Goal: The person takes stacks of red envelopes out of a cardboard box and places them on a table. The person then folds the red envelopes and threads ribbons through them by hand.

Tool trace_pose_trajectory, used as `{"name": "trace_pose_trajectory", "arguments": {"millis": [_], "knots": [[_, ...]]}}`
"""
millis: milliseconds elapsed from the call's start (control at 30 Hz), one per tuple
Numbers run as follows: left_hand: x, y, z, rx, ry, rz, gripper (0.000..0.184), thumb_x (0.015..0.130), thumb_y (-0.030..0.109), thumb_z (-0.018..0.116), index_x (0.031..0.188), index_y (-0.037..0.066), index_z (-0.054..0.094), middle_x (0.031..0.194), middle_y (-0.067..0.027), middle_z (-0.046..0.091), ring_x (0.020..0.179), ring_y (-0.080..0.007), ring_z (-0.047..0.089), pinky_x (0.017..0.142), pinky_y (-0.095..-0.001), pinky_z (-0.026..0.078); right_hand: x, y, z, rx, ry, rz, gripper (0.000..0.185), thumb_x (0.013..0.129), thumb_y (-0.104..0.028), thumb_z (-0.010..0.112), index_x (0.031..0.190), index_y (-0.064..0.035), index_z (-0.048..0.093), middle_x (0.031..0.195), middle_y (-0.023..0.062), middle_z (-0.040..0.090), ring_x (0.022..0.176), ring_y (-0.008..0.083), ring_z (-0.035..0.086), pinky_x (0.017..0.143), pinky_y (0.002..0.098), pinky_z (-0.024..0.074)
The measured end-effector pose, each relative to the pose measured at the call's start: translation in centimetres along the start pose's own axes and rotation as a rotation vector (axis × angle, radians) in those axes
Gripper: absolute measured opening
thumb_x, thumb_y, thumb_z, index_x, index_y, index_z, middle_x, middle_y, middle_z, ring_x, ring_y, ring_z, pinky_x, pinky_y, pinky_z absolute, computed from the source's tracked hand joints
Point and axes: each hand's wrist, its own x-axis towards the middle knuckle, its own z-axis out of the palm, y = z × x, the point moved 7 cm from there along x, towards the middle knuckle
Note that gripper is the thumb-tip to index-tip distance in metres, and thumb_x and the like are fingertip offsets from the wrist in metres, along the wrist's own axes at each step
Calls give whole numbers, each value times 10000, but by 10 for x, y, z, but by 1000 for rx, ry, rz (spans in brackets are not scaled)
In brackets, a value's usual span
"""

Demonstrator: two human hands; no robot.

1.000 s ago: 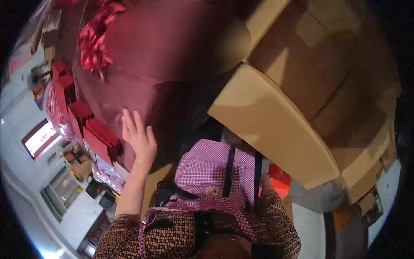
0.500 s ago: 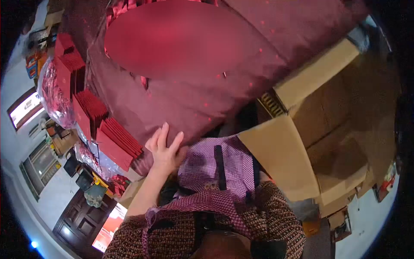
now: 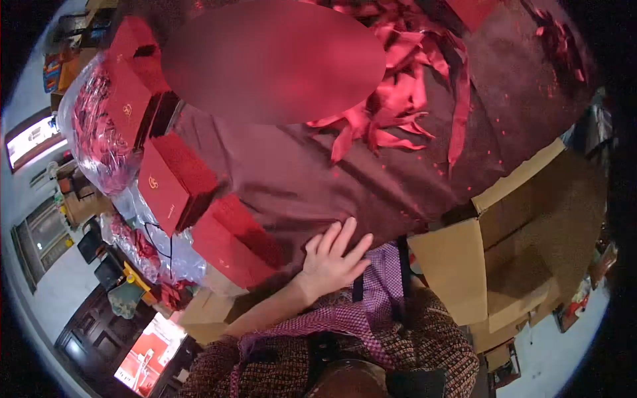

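left hand (image 3: 334, 262), spread wide and empty, lay on the near edge of the maroon cloth (image 3: 292, 172), apparently steadying it. the next move likely called for lifting clear; the right hand was hidden.

lit screen (image 3: 150, 355) near dark door (image 3: 95, 333)

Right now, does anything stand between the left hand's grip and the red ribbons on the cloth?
Nothing visible does. Only creased, red-flecked maroon cloth lies between the left hand's grip and the nearest red ribbons.
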Motion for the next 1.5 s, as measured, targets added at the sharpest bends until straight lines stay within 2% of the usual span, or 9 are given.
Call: {"name": "trace_pose_trajectory", "arguments": {"millis": [533,667,867,1100,1167,1233,1267,1300,1500], "knots": [[-6,-8,7,120,112,23,439,810,484,530,1211,307,557,1269,-17,514,1132,-203,438,936,-353,298,149,-218,-79,-210,289,-10,288,926,-173,317,1122,-52,490,1155,138,536,1154,287,496,931,479,404],[-9,-10,8,132,141,25,374,905,341,383,1244,256,516,1307,-3,505,1202,-178,417,980,-361,285,152,-272,-84,-279,374,0,286,934,-159,301,1123,-42,481,1148,144,537,1146,288,505,927,473,411],[-12,-14,6,117,192,61,333,911,308,395,1208,273,542,1268,19,536,1126,-148,478,882,-297,334,148,-328,-96,-417,515,-27,283,947,-138,276,1123,-27,467,1136,154,539,1134,288,520,923,464,421],[-8,-14,5,174,272,72,329,909,308,406,1207,275,542,1251,21,551,1104,-145,493,863,-301,341,146,-336,-103,-463,681,46,248,959,-98,239,1113,3,403,1135,167,534,1147,313,513,937,491,419],[-9,-10,4,224,222,85,340,911,293,396,1227,272,521,1242,16,554,1078,-143,502,848,-312,342,148,-349,-106,-551,704,-207,212,953,-90,254,1095,-15,391,1181,170,520,1121,336,528,915,527,426],[-11,-7,8,244,252,55,346,930,298,382,1259,274,485,1233,2,560,1062,-158,512,829,-320,349,138,-321,-97,-376,661,-18,186,952,-133,277,1060,-27,384,1149,173,528,1083,350,553,903,571,422],[-6,-6,1,350,217,135,334,942,271,388,1264,274,479,1217,-10,571,1064,-171,514,822,-316,362,139,-328,-100,-490,658,-219,230,944,-145,304,1106,-19,408,1215,172,511,1146,326,512,951,546,394],[-7,-3,3,310,286,94,325,946,240,405,1259,271,483,1219,-23,569,1084,-182,506,823,-312,375,126,-294,-84,-333,537,19,306,901,-206,412,1147,-31,461,1261,158,499,1141,305,518,979,465,393],[-9,0,1,94,302,100,302,882,299,475,1156,222,575,1220,-101,569,1030,-239,550,830,-329,375,64,-240,-56,-213,311,111,312,878,-221,447,1143,-64,497,1240,138,517,1156,296,499,966,465,393]]}}
